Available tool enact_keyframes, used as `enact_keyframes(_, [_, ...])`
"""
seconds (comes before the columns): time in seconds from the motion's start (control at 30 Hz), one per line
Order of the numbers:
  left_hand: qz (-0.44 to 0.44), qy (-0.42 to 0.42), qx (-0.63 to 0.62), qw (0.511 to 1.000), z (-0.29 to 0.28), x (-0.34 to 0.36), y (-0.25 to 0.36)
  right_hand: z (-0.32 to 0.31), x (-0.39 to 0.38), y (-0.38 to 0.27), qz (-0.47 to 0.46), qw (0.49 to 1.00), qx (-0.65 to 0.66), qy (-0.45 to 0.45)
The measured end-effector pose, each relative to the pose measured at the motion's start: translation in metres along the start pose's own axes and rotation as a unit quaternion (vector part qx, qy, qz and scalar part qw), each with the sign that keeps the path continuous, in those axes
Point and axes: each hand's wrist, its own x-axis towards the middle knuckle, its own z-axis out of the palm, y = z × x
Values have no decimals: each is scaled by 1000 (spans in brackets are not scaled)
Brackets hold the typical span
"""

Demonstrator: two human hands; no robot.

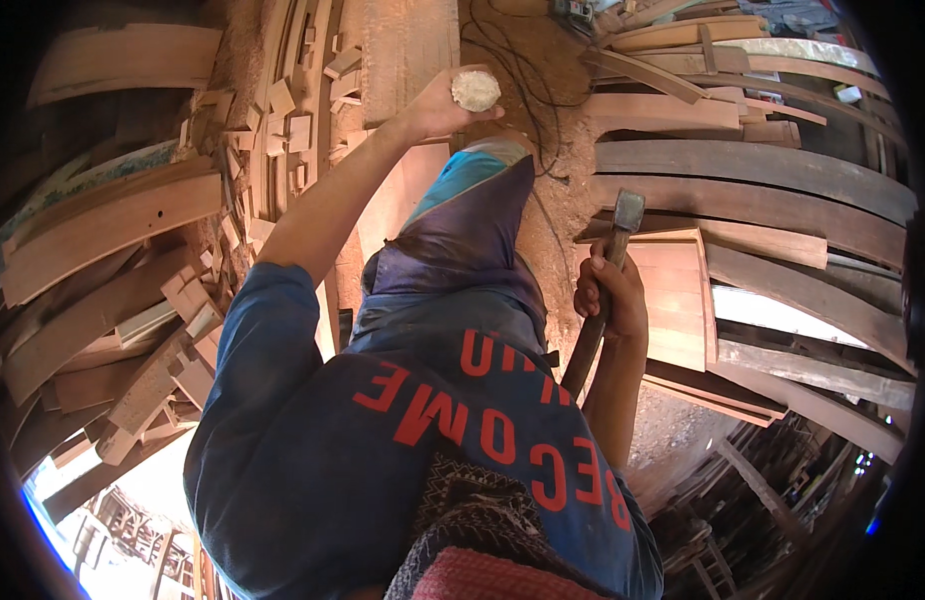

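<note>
My left hand [441,108] is closed around an upright tool, and only its round, pale, rough-topped handle [476,91] shows. Whatever lies below that handle is hidden by the hand and the handle itself. Just beneath is a wide wooden board [411,50], which runs away from me past my knee. On the right, my right hand [617,290] grips a hammer [591,345] by its long handle. Its metal head [630,210] points up and away, apart from the board and the left hand.
Small wood offcuts [293,130] and long strips lie left of the board. Curved planks [113,230] are stacked at far left, and more long planks [763,180] at right. A black cable [528,75] trails over the sawdust-covered ground [568,130]. A wooden panel [673,300] stands beside my right hand.
</note>
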Motion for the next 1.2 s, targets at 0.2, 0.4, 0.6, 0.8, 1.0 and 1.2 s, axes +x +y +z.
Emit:
enact_keyframes(0.2, [-11,-27,11,1000,1,-7,4,-2,-8,-11,-18,999,-24,-23])
enact_keyframes(0.4, [-6,-32,25,999,2,-10,4,15,-16,-29,-31,992,-116,28])
enact_keyframes(0.6, [-11,13,-21,1000,0,-13,-10,36,-27,-51,-93,973,-207,36])
enact_keyframes(0.8, [32,-11,-26,999,11,-23,-9,58,-35,-67,-201,944,-260,44])
enact_keyframes(1.0, [-49,0,20,999,-11,-15,-26,86,-30,-76,-276,932,-234,33])
enact_keyframes(1.2, [-35,10,-23,999,-8,-20,-21,106,6,-81,-481,795,-355,107])
